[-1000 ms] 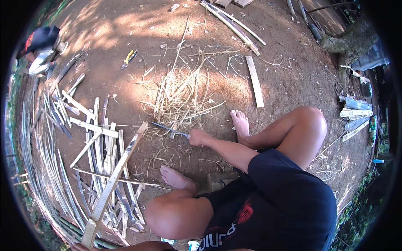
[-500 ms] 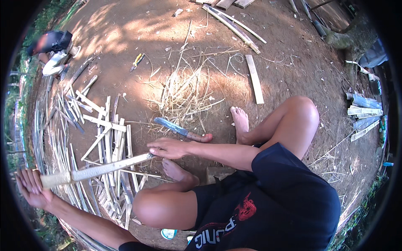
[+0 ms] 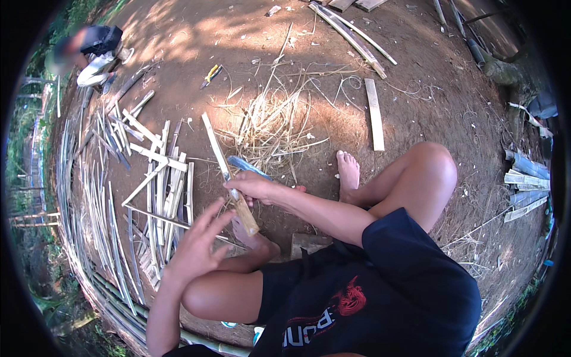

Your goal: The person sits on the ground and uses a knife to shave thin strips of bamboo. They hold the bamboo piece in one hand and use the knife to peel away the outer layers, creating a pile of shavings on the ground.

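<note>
A split bamboo strip (image 3: 215,143) slants from the shavings down toward my left foot. My right hand (image 3: 254,186) grips it near its wider, darker lower end. Close to that lower end, my left hand (image 3: 199,245) is off the strip, fingers spread and bent, holding nothing. A large knife with a bluish blade (image 3: 245,166) lies on the ground beneath my right hand. My right hand and forearm cover most of its handle, though the reddish end shows. Behind it is a tangled heap of thin bamboo shavings (image 3: 273,122).
Split bamboo pieces (image 3: 160,202) lie piled at left, beside long thin strips (image 3: 104,220). Yellow-handled pliers (image 3: 211,75) rest on the dirt, and a flat slat (image 3: 375,113) is at right. More bamboo (image 3: 528,178) is stacked far right. Another person (image 3: 98,50) crouches at upper left.
The bamboo strip has swung from lying across to the left to pointing away from me. My left hand has let go of its far end and come closer; my right hand now grips it.
</note>
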`<state>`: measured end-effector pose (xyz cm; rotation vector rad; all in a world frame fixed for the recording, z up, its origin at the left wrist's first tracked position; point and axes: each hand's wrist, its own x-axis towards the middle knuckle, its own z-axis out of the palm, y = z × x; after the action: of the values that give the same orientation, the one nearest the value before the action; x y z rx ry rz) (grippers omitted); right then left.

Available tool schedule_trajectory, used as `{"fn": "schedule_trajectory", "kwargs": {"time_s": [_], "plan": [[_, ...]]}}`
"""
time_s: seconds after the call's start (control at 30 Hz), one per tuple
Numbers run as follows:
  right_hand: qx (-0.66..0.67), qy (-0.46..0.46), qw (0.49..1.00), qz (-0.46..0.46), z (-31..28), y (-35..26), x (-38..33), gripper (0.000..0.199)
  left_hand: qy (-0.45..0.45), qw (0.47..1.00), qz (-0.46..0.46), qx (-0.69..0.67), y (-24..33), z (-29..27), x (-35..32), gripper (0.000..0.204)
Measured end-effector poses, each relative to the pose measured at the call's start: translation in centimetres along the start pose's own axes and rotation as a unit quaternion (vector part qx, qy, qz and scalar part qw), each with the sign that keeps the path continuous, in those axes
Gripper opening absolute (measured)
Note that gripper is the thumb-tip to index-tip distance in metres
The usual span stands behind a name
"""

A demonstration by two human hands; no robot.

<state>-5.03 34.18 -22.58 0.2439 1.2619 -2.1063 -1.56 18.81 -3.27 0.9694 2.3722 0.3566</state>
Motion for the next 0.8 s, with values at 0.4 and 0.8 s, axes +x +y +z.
{"fn": "schedule_trajectory", "kwargs": {"time_s": [0.4,0.8], "plan": [[0.151,-0.036,0.987,0.044,3.5,-1.3,0.1,0.041,0.224,0.959,0.095,0.146,-1.0,2.2,-2.0,0.037],[-0.644,0.195,0.74,-0.019,-9.9,17.1,1.7,0.054,0.652,0.741,-0.144,-0.078,-4.5,-9.9,-8.2,0.029]]}}
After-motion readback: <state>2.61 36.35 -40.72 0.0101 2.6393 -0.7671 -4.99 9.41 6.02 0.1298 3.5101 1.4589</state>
